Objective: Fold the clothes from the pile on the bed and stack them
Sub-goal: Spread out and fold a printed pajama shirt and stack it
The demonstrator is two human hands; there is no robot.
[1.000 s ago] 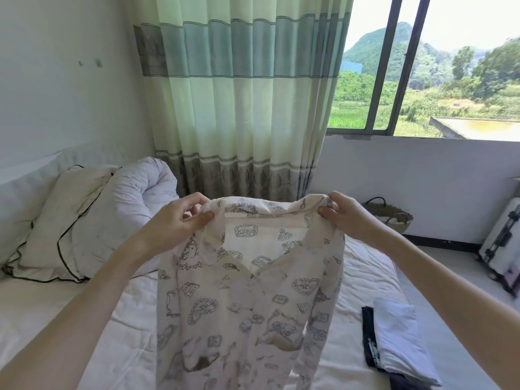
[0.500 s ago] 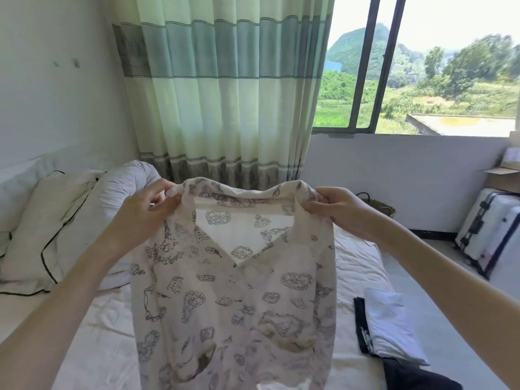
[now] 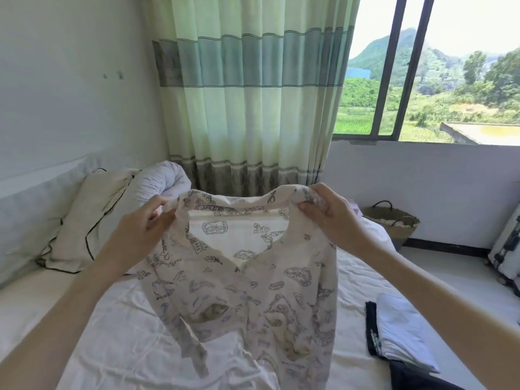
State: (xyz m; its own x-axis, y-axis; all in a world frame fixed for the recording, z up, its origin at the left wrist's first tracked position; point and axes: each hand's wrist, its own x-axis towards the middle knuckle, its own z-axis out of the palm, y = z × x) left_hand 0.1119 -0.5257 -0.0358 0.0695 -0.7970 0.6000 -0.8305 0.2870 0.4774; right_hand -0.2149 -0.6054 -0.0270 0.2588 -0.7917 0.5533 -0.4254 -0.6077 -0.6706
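A cream shirt with dark printed drawings (image 3: pixel 253 299) hangs in front of me over the white bed (image 3: pixel 118 342). My left hand (image 3: pixel 140 232) pinches its left shoulder beside the collar. My right hand (image 3: pixel 326 215) grips the right shoulder, fingers curled round the cloth. The shirt's V-neck faces me and its lower part trails onto the sheet. At the right edge of the bed lies a small stack of folded clothes (image 3: pixel 399 339), white on top of black.
A cream pillow (image 3: pixel 84 220) and a rolled white quilt (image 3: pixel 166 181) lie at the head of the bed. A woven basket (image 3: pixel 391 220) stands on the floor by the wall under the window. A suitcase (image 3: pixel 506 249) is at the far right.
Both hands have lowered the shirt towards the bed, and its lower part now drapes on the sheet. The grip on both shoulders is unchanged.
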